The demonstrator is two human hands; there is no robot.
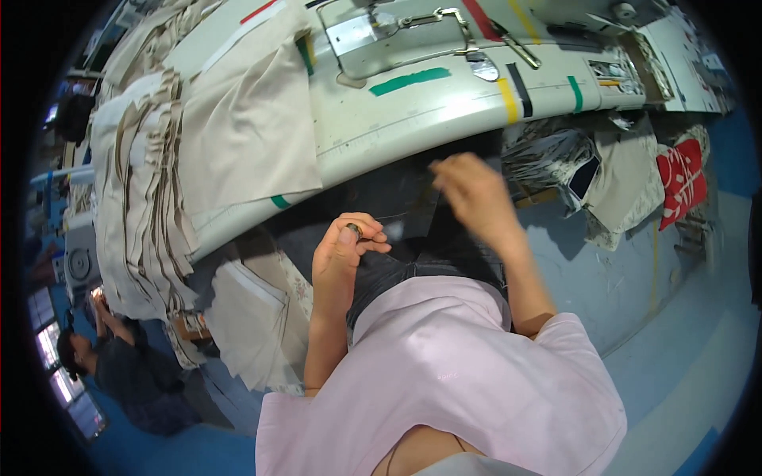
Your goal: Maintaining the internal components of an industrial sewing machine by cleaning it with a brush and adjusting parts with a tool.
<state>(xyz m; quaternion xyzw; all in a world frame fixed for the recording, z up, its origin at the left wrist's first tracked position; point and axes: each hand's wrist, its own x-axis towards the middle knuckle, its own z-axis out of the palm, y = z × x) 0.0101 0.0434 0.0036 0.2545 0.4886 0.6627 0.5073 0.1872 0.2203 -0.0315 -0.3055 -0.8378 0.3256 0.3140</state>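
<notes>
Viewed from above through the head camera, two bare hands work between the near edge of the table and the dark trousers. In the left hand, I see the thumb and fingers closed on a small round piece, dark and partly metallic; it sits at the thumb tip, above the lap. A fine thread extends rightward from near these fingers; I cannot trace its far end. The right hand is raised, farther right and nearer the table, and blurred. Its fingers bend toward the left; whether they are clamped on the thread, I cannot tell.

On the table, a beige cloth lies beside layered fabric strips at left. A metal plate, a slender tool and a green tape lie beyond the hands. At right, below table level, I note a fabric pile and a red cloth.
</notes>
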